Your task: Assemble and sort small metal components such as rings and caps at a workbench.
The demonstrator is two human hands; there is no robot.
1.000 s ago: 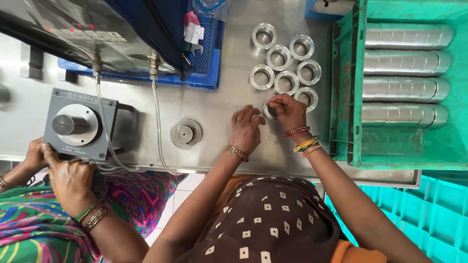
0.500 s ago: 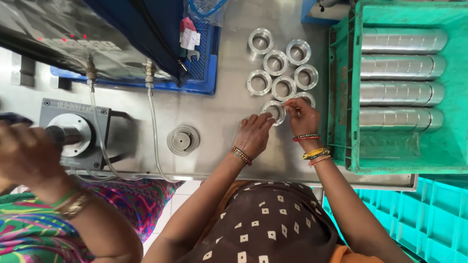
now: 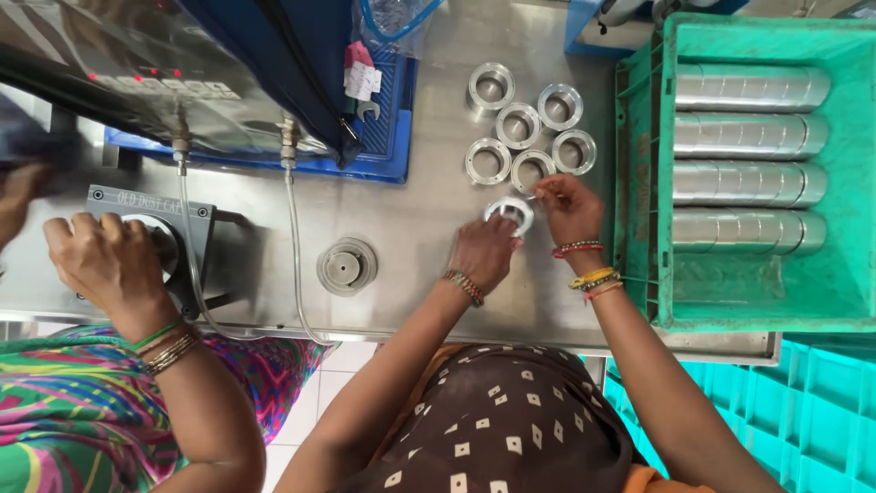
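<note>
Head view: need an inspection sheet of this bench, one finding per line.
Surface: stainless steel worktop, bare in the middle.
Job's things: shiny metal ring held just above the worktop; six loose metal rings grouped behind it; green plastic crate with four rows of stacked rings.
Clutter: round grey fixture disc; small spanner on the blue tray.
Grippers: left hand grips the ring's near side; right hand pinches its far rim.
Cables: two clear hoses drop over the front edge.
Surroundings: co-worker's hand on a grey machine block; teal crates at lower right.
</note>
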